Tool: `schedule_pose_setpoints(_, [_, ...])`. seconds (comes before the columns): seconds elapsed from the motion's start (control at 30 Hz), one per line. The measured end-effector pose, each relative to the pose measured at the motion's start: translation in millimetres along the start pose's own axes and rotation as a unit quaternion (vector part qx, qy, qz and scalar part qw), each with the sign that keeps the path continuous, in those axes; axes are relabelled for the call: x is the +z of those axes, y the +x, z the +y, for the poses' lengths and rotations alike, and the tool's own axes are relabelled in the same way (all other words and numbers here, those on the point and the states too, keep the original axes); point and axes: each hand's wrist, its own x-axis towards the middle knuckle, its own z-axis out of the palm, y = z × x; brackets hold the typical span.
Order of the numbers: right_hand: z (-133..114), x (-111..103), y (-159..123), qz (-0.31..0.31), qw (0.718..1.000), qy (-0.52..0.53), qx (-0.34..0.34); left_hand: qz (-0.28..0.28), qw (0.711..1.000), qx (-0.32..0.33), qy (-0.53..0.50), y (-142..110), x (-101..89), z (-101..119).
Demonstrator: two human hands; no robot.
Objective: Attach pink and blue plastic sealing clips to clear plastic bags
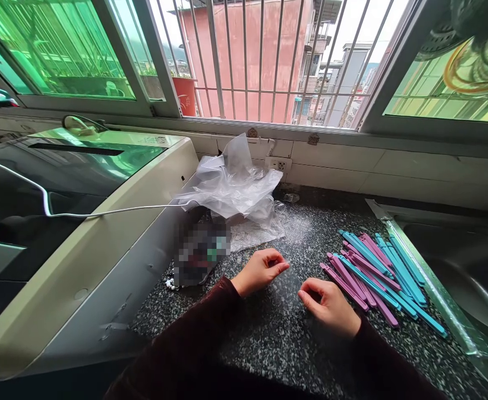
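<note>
In the head view, two bare hands are reaching over the speckled stone countertop [269,339], both nearer its front edge than its tiled back edge. The left hand [261,272] is bending inward at the wrist, its thumb and forefinger pinching together, the other fingers curling under. The right hand [329,306] is facing it just across a gap, fingers curling and the thumb closing toward the forefinger. Something thin and clear may be spanning the fingertips, but the view is too poor to tell whether either hand is holding anything.

At least six purple plastic sealing clips [348,280] and at least six teal plastic sealing clips [402,272] are lying in one overlapping heap, just beside the right hand and toward the countertop's right edge, where one sink [456,272] is sitting.

One crumpled pile of clear plastic bags [239,186] is resting toward the back edge. One pixelated dark object [202,253] is lying toward the left edge, beside one washing machine [135,191], and one white cable [114,211] is crossing that machine.
</note>
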Motion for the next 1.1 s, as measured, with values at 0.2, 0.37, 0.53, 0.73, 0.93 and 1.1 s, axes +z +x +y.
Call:
schedule_pose_setpoints(0.2, [0,1,-1,-0.032,0.999,0.002,-0.012,-0.007,0.999,0.032,0.039,-1,0.5,4])
schedule_pose_setpoints(0.37, [0,0,0,-0.01,0.999,0.04,0.031,-0.059,0.997,0.056,0.015,-5,2.7,10])
schedule_pose_setpoints(0.53, [4,0,1,0.015,0.998,0.055,0.022,-0.068,0.997,0.047,0.001,-6,4.3,11])
schedule_pose_setpoints(0.73, [7,-4,1,0.039,0.996,0.064,0.042,-0.021,0.999,0.023,-0.01,-3,-2.0,11])
schedule_pose_setpoints(0.93, [8,-2,1,0.085,0.989,0.114,0.052,-0.071,0.997,0.039,-0.012,-4,0.5,11])
schedule_pose_setpoints(1.1, [8,-1,1,0.102,0.986,0.122,0.041,-0.089,0.996,0.028,-0.018,-5,0.6,14])
